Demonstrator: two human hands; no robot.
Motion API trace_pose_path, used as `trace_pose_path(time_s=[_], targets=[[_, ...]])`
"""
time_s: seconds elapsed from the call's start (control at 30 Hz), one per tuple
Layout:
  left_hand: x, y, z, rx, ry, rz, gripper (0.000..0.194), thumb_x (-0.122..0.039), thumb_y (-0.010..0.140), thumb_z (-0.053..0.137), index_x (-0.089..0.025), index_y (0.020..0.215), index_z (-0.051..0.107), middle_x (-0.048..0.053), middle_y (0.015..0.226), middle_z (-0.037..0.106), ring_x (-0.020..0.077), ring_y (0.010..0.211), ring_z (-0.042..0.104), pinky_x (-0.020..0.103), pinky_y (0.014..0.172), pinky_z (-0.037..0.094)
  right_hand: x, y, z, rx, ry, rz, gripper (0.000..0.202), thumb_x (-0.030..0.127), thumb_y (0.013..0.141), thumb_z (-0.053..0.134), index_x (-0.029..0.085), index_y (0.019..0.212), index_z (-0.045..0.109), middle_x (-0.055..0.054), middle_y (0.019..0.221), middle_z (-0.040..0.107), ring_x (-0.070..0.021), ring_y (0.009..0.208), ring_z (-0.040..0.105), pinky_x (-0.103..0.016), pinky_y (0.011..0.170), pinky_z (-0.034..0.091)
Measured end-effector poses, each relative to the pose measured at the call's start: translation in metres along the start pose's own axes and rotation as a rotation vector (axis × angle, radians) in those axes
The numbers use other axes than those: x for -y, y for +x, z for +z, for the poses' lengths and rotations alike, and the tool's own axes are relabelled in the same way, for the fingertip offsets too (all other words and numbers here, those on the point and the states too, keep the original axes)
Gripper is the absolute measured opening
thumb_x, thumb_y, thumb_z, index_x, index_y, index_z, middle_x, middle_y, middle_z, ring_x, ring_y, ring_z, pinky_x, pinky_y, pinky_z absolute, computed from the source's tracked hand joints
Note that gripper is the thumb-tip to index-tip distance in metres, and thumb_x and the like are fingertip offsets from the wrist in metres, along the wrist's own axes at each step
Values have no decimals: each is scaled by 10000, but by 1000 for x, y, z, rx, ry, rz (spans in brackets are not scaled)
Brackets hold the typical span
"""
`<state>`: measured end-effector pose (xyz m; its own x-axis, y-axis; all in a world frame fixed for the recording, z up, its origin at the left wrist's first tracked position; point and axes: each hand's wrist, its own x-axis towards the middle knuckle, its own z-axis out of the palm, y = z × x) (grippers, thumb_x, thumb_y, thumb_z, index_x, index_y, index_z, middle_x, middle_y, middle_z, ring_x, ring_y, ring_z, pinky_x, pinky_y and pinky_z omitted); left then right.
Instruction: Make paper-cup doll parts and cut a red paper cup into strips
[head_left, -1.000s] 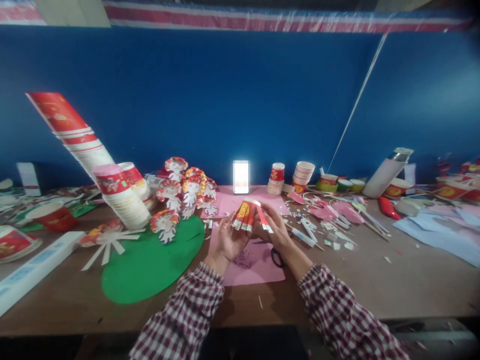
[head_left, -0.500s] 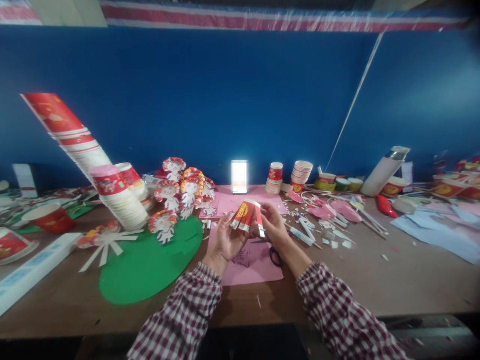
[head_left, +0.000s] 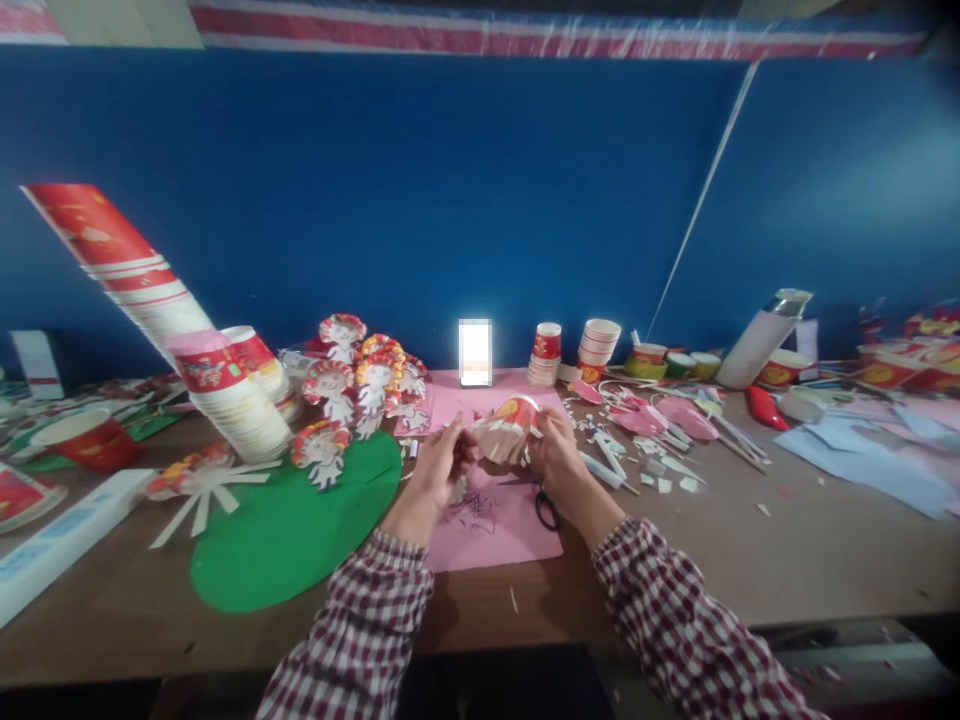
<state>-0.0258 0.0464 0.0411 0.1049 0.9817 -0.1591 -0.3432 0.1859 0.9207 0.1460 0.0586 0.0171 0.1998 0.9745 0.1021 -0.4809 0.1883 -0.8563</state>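
Between my hands, over a pink paper sheet (head_left: 502, 535) with dark scribbles, is a red and white paper cup (head_left: 513, 428) whose side is cut into strips. My right hand (head_left: 559, 448) grips it at its right side with the fingers closed. At its left edge, the curled fingers of my left hand (head_left: 441, 468) are pressed together on the strips; the exact contact is blurred. Black-handled scissors (head_left: 548, 510) lie on the pink sheet below my right hand, their blades partly hidden.
To the left are a green paper oval (head_left: 300, 545), paper figures with frilled red-yellow rims (head_left: 322, 455) and a leaning cup stack (head_left: 247, 415). A lit phone (head_left: 475, 352) stands at the back. Paper scraps (head_left: 664, 470), a red object (head_left: 765, 408) and blue sheets (head_left: 862, 455) lie right.
The cup has turned in my hands, and more of its strips face me. My left hand has shifted slightly left with its fingers curled; my right hand keeps its hold.
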Motion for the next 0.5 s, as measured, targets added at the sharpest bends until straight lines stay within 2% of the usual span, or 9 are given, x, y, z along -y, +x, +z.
trace_pose_path(time_s=[0.07, 0.1, 0.13, 0.2, 0.3, 0.4, 0.5], targets=[[2, 5, -2, -145, 91, 200, 378, -494, 688, 688, -126, 757, 636, 0, 577, 584, 56, 462, 483, 158, 422, 334, -1, 1, 0, 5, 1, 19, 219, 349, 676, 671, 212, 775, 532, 27, 625, 608, -127, 530, 568, -240, 510, 472], [3, 6, -2, -145, 117, 260, 358, -459, 687, 701, -140, 842, 647, 8, 662, 620, 66, 537, 533, 161, 475, 386, -1, 1, 0, 12, -4, 30, 194, 320, 666, 667, 205, 764, 545, 22, 632, 614, -131, 546, 577, -243, 528, 478], [5, 6, -1, -102, 128, 293, 365, -429, 695, 704, -158, 933, 646, 23, 773, 652, 83, 640, 582, 174, 553, 439, -1, 0, 0, 27, -8, 42, 171, 294, 660, 661, 199, 759, 559, 17, 639, 619, -132, 562, 583, -242, 543, 481], [7, 3, 3, 63, 130, 309, 417, -374, 723, 695, -191, 1088, 611, 64, 1028, 658, 134, 903, 616, 237, 759, 492, 0, -1, 0, 74, -9, 63, 148, 257, 659, 651, 189, 776, 590, 6, 674, 637, -135, 598, 595, -240, 572, 484], [10, -3, 8, 310, 173, 314, 506, -317, 763, 668, -222, 1241, 536, 104, 1306, 533, 218, 1194, 501, 351, 960, 442, 2, -3, 0, 128, 2, 69, 189, 247, 665, 641, 180, 840, 622, -19, 758, 671, -153, 655, 612, -251, 596, 493], [14, -9, 10, 423, 253, 309, 603, -293, 768, 665, -264, 1332, 454, 108, 1406, 434, 272, 1286, 410, 416, 980, 441, 4, -4, 0, 102, 12, 77, 234, 275, 667, 634, 179, 881, 629, -24, 729, 674, -168, 641, 606, -260, 556, 493], [17, -11, 12, 440, 297, 320, 683, -276, 759, 674, -283, 1379, 388, 117, 1422, 408, 287, 1284, 413, 429, 957, 469, 6, -4, 2, 109, 13, 108, 236, 297, 681, 616, 177, 884, 635, -30, 710, 676, -183, 650, 610, -274, 541, 497]])
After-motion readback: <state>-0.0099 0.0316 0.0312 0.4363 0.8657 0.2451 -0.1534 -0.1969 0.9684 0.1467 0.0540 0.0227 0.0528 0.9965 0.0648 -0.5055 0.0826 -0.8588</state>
